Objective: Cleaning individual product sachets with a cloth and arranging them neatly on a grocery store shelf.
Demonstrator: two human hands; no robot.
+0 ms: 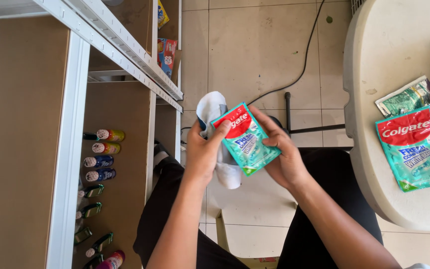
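Head view: sachet between both hands, mid-air.

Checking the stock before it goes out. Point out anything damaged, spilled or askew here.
Nothing looks damaged or spilled. The teal and red sachet held between the left hand and right hand looks intact, with a white cloth behind it. The sachets on the table lie in a loose overlapping heap, untidy but unharmed.
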